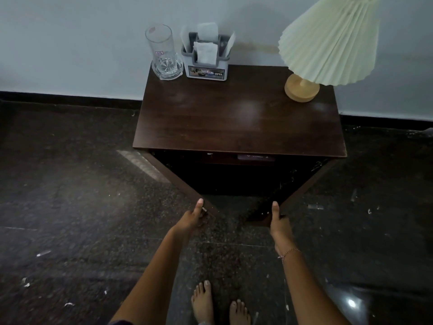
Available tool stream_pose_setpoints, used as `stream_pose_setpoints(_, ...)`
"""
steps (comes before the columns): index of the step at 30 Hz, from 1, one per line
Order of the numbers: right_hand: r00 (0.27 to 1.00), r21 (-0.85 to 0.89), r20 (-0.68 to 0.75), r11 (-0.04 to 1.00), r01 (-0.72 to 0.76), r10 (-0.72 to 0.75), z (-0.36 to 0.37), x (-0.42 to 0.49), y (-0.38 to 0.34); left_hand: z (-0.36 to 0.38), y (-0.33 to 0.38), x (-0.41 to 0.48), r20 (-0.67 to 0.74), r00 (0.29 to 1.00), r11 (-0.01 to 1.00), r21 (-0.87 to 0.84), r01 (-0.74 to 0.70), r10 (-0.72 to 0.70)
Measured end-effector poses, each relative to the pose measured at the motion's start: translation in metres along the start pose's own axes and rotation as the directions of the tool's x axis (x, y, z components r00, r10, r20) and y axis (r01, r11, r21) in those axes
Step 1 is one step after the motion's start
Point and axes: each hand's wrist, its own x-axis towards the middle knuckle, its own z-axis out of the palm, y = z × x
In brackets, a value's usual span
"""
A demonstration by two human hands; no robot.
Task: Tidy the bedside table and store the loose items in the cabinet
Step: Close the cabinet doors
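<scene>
Gaping dark-wood cabinet (234, 127), left hand (194, 216), right hand (278, 221) gripping door edges (174, 178)

The table (239, 118) is finished in dark brown wood grain; the left door (178, 181) and right door (302, 191) are the same brown. The shade (332, 41) is pleated, pale cream; the base (301, 88), light wood. A star pattern is cut into the clear glass (164, 52). The holder (206, 66) is white, rimmed grey. The floor (70, 207) is dark, speckled.

Glass (164, 55) left of napkin holder (207, 57) at tabletop (239, 118) back, lamp (311, 55) right
</scene>
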Motion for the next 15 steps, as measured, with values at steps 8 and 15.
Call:
stream_pose_setpoints(8, 0.980, -0.113, 0.121, 0.978, 0.174, -0.160, -0.003, 0.005, 0.015, -0.004, -0.003, 0.021, 0.145, 0.983, 0.937, 0.312, -0.157, 0.117)
stream_pose_setpoints(15, 0.943, -0.114, 0.128, 0.940, 0.322, -0.307, -0.004, 0.029, 0.016, 0.022, 0.000, 0.048, -0.260, 0.830, 0.782, 0.551, -0.291, 0.493)
